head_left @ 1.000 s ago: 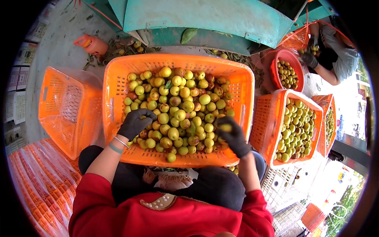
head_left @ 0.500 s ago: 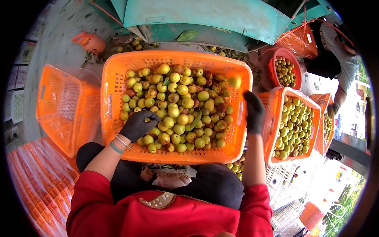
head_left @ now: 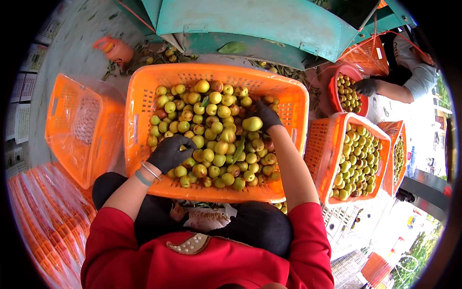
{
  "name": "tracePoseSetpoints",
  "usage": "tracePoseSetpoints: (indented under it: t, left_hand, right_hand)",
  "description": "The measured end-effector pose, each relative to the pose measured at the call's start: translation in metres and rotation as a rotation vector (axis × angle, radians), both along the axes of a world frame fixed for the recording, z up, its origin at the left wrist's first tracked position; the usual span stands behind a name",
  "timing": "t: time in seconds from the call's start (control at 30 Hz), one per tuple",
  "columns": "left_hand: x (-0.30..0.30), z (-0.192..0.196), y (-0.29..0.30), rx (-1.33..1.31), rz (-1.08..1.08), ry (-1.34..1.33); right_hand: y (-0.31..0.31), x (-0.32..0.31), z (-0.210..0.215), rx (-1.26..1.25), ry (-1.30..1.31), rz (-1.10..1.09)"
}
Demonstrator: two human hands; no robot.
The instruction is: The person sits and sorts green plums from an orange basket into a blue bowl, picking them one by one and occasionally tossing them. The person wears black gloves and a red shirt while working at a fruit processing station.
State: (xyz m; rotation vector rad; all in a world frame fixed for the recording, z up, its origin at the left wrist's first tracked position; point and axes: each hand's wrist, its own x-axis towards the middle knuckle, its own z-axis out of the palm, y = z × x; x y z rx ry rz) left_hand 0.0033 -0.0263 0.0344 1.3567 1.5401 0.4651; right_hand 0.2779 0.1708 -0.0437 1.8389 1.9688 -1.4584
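Note:
A large orange crate (head_left: pixel 139 103) of yellow-green jujubes (head_left: pixel 224 111) with red-brown patches stands before me. My left hand (head_left: pixel 172 153), in a black glove, rests over the crate's lower left part with curled fingers; whatever they hold is hidden. My right hand (head_left: pixel 265 116), gloved too, reaches down to the fruit at the right side. A large-looking yellow-green jujube (head_left: pixel 252 124) sits against its thumb side, seemingly in its grip. The fingertips are partly hidden among the fruit. Green leaves (head_left: pixel 238 150) lie in the pile.
Another orange crate (head_left: pixel 337 159) of jujubes stands at the right. Beyond it, a co-worker's gloved hand (head_left: pixel 365 87) is over a red basin (head_left: pixel 337 91) of fruit. At the left is a plastic-lined orange crate (head_left: pixel 72 130); a teal metal machine (head_left: pixel 250 24) spans the far side.
My right hand has moved left from the crate's right rim into the fruit. My left hand stays nearly in place. The co-worker's hand has come over the red basin.

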Motion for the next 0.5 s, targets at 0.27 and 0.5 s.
tracePoseSetpoints:
  t: [0.27, 0.5]
  left_hand:
    - [-0.001, 0.000, 0.000, 0.037, -0.044, 0.087]
    - [-0.005, -0.006, -0.011, 0.125, -0.124, 0.119]
  right_hand:
    - [-0.087, -0.009, 0.037, 0.333, 0.088, 0.313]
    - [-0.022, 0.011, 0.034, 0.509, -0.036, -0.030]
